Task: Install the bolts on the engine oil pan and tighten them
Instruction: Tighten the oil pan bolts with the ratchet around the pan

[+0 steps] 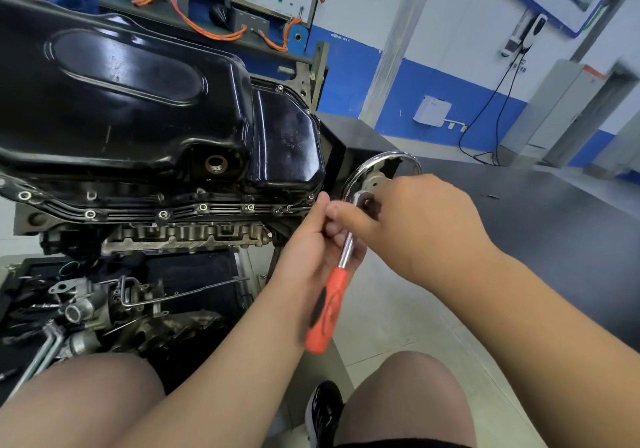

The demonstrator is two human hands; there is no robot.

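So both your hands are on the one ratchet [341, 260] here. Your left hand [311, 250] is wrapped around the chrome shaft just above the orange grip, fingers curled tight around it, and the grip hangs down below your palm. Your right hand [419, 229] is up at the ratchet's head, fingers curled over it and the thumb lying across the shaft right where your left fingers end. So both are clamped on the tool and neither is loose.

The ratchet's head sits just off the right end of the oil pan [138, 94], near the corner of its flange. Can't tell whether a socket is actually on a bolt, because your hands cover that spot.

Counts: one black oil pan, sitting on top of the engine [180, 236] with one open drain hole [216, 163] facing you. Along the near flange I count five bolts [163, 214] clearly seated, and the ones at the right end are too small to call. There's one chrome ring [353, 179] behind your right hand and one black shoe [323, 409] between your knees.
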